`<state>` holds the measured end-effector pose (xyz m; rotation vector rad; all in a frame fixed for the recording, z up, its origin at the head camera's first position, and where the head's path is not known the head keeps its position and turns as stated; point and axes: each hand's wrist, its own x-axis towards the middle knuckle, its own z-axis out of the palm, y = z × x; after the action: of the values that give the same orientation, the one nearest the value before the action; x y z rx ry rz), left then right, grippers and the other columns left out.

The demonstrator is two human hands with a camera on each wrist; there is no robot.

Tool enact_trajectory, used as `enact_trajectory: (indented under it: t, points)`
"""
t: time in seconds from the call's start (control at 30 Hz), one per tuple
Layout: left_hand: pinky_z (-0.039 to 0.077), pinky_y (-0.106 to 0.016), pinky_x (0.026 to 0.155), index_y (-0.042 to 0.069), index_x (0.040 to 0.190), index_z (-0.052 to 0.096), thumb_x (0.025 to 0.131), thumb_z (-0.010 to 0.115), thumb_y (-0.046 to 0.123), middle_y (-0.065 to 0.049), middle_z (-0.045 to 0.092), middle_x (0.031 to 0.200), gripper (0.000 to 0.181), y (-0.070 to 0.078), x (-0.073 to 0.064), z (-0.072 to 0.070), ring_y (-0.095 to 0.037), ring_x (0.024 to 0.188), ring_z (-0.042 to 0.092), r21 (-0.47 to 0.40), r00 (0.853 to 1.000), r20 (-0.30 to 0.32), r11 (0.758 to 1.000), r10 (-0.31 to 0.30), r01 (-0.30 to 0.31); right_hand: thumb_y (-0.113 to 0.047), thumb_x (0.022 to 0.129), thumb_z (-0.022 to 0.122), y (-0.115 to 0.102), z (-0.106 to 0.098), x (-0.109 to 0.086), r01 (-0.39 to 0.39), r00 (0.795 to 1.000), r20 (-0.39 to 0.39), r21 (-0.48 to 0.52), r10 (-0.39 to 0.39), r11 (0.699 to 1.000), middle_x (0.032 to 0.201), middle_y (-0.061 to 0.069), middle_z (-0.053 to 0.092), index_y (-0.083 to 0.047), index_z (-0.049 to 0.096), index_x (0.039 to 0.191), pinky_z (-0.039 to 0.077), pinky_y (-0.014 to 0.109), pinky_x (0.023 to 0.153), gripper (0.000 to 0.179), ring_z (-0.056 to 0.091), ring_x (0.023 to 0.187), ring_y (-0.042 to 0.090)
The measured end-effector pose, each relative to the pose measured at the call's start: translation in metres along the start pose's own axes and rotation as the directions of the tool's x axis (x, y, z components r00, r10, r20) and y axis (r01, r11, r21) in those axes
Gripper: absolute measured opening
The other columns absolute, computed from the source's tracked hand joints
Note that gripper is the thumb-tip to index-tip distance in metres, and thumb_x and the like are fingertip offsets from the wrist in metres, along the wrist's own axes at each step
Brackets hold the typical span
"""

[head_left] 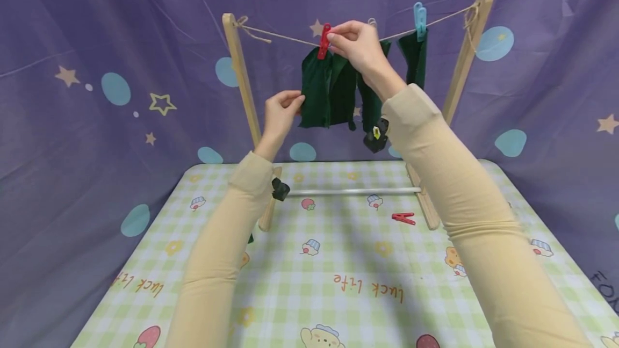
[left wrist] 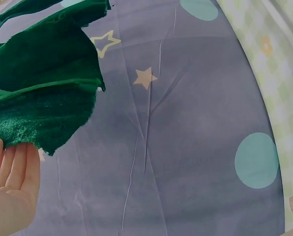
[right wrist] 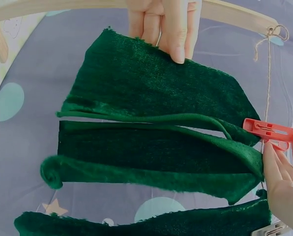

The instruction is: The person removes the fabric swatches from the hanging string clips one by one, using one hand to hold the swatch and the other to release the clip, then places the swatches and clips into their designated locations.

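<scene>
Up on a thin beige twine line (head_left: 289, 38), the right hand (head_left: 359, 50) pinches a red plastic clothespin (head_left: 324, 43) atop a hanging dark green fuzzy cloth (head_left: 316, 93), whose left edge the left hand (head_left: 280, 113) holds between thumb and fingers.

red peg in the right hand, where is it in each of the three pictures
Head: upper middle, the red peg at the fingertips of the right hand.
Left wrist: not in this picture.
Right wrist: towards the right edge, about mid-height.
Shared landmark: the left hand at the edge of the green cloth, seen in all three views.
</scene>
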<state>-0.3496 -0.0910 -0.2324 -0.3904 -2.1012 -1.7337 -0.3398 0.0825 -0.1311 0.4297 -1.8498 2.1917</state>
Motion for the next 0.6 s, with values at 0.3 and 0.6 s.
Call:
enact_trajectory:
  t: [0.3,0.6]
  points:
    - [0.05,-0.024,0.064,-0.004,0.1,0.064,0.083,0.061,0.011,-0.017,0.066,0.089,0.022,0.0014,-0.0019,-0.0021,-0.006,0.061,0.056,-0.013,1.0,-0.019,1.0,0.001,-0.001,0.002,0.079,0.062,0.0012,0.0,-0.0032,0.039,0.999,0.016,0.025,-0.039,0.999,0.102,0.014,0.057,0.003,0.053,0.114,0.047,0.028,0.084,0.036,0.056,0.091,0.019]
    - [0.05,-0.023,0.064,-0.004,0.099,0.064,0.083,0.062,0.011,-0.012,0.066,0.085,0.023,0.0006,-0.0036,-0.0047,-0.006,0.061,0.057,-0.047,1.0,-0.01,0.999,-0.011,0.01,0.0,0.082,0.059,0.0004,-0.0017,-0.0044,0.029,0.998,0.049,-0.027,-0.028,0.999,0.109,0.016,0.055,0.007,0.051,0.118,0.046,0.026,0.085,0.038,0.055,0.097,0.02]
